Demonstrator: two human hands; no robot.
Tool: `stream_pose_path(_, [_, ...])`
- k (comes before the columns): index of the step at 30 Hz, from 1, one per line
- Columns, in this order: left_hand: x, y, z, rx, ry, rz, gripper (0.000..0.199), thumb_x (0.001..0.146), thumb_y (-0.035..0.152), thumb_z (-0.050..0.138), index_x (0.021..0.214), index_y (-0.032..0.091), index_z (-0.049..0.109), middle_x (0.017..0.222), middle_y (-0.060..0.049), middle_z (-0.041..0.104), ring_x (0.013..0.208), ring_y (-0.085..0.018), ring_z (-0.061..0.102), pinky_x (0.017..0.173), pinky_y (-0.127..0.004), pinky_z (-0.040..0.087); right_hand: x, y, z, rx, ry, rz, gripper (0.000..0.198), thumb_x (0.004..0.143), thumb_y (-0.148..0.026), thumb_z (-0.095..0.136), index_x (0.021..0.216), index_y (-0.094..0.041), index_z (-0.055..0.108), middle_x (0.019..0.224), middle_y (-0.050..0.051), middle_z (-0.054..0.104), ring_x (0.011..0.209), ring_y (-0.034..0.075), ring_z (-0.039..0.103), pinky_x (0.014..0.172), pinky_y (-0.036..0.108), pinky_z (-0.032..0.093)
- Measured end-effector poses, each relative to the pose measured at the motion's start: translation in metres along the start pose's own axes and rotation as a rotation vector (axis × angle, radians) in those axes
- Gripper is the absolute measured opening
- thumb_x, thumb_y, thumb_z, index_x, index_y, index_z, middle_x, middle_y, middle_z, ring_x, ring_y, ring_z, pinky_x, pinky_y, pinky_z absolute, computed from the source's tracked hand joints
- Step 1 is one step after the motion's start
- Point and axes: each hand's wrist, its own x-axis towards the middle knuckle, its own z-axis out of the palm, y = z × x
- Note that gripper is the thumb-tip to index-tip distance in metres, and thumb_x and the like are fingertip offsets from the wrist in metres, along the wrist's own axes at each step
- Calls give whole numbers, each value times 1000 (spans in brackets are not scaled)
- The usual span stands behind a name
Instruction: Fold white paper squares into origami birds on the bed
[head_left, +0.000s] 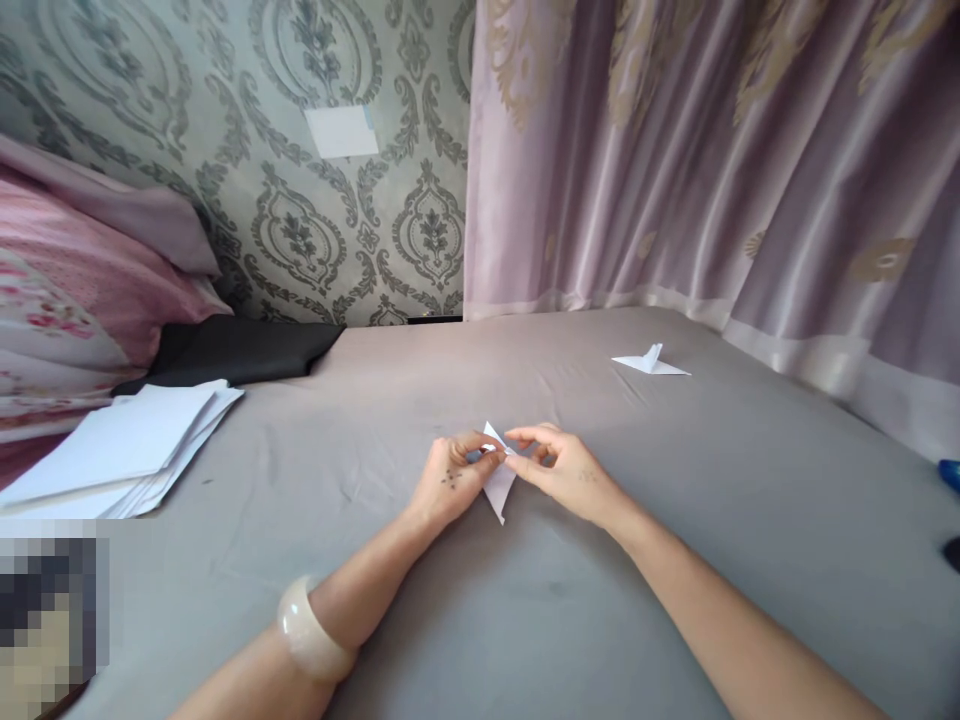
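Between my hands is a small folded white paper (499, 492), with one point sticking up and another hanging down. My left hand (455, 478) pinches it from the left between thumb and fingers. From the right, my right hand (561, 465) meets it with the thumb tip at its middle; the index finger is bent just above, a little apart from the thumb. My fingers hide part of the folds. Farther back on the right, a finished-looking folded paper bird (651, 362) rests on the grey sheet (480, 620), its wings spread and its middle raised.
A stack of white paper sheets (112, 445) lies at the left, with a black folded item (240, 350) behind it. Pink floral fabric (82, 310) is heaped beyond. A mauve curtain (675, 180) hangs along the right and back. A white rectangle (342, 132) is on the patterned wall.
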Motion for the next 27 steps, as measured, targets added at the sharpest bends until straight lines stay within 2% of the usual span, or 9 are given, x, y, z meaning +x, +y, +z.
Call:
stream_pose_path(4, [0, -1, 3, 59, 39, 91, 18, 82, 25, 60, 81, 15, 74, 73, -3, 71, 67, -15, 62, 62, -21, 43, -1, 4, 9, -183, 34, -148, 14, 83, -31, 61, 86, -21, 70, 86, 0, 62, 68, 11, 56, 69, 26, 44])
stream_pose_path(7, [0, -1, 5, 111, 67, 116, 16, 82, 24, 59, 79, 16, 73, 75, -3, 71, 71, -16, 63, 66, -23, 44, -2, 4, 11, -273, 83, -228, 14, 87, -25, 56, 78, -20, 67, 81, 0, 60, 70, 12, 56, 68, 25, 43])
stream_pose_path(10, [-2, -3, 5, 128, 69, 90, 15, 83, 26, 59, 84, 17, 71, 79, -3, 70, 73, -16, 62, 69, -24, 45, 0, 5, 8, -360, 102, -328, 16, 89, -21, 52, 81, -21, 66, 86, 1, 60, 75, 12, 57, 70, 25, 42])
stream_pose_path(13, [-3, -5, 4, 182, 60, 60, 20, 77, 26, 65, 96, 18, 66, 87, -3, 68, 79, -16, 61, 73, -26, 47, 6, 11, 3, -322, 106, -397, 16, 89, -20, 51, 87, -21, 67, 91, 2, 63, 82, 13, 60, 76, 25, 44])
stream_pose_path(15, [-3, -6, 4, 221, 66, 43, 26, 74, 24, 67, 99, 18, 63, 91, -4, 67, 82, -17, 61, 75, -28, 47, 9, 16, -2, -300, 159, -363, 20, 88, -18, 50, 99, -21, 66, 99, 4, 65, 86, 14, 62, 79, 26, 45])
stream_pose_path(17, [-3, -6, 4, 234, 75, 20, 26, 74, 20, 64, 99, 18, 61, 91, -4, 66, 82, -17, 61, 76, -28, 48, 10, 18, -5, -347, 246, -241, 28, 86, -16, 49, 111, -21, 62, 106, 6, 66, 86, 15, 62, 77, 27, 46])
stream_pose_path(20, [-3, -7, 6, 227, 71, -29, 31, 72, 14, 57, 103, 19, 59, 95, -4, 67, 84, -17, 62, 76, -28, 49, 4, 14, -7, -434, 328, -89, 26, 84, -16, 48, 107, -18, 63, 101, 8, 68, 81, 18, 63, 73, 30, 46])
stream_pose_path(22, [-3, -10, 6, 211, 80, -55, 36, 71, 9, 52, 105, 18, 57, 98, -5, 68, 86, -17, 63, 77, -28, 50, -3, 9, -8, -494, 277, -48, 19, 84, -17, 48, 94, -19, 65, 92, 7, 69, 79, 19, 63, 71, 31, 44])
stream_pose_path(27, [1, -19, -1, 117, 123, -56, 36, 73, 4, 41, 101, 15, 59, 94, -7, 72, 89, -17, 67, 84, -31, 50, -19, -1, -14, -590, -54, 74, 7, 81, -27, 57, 84, -25, 63, 91, 0, 69, 81, 17, 62, 66, 27, 41])
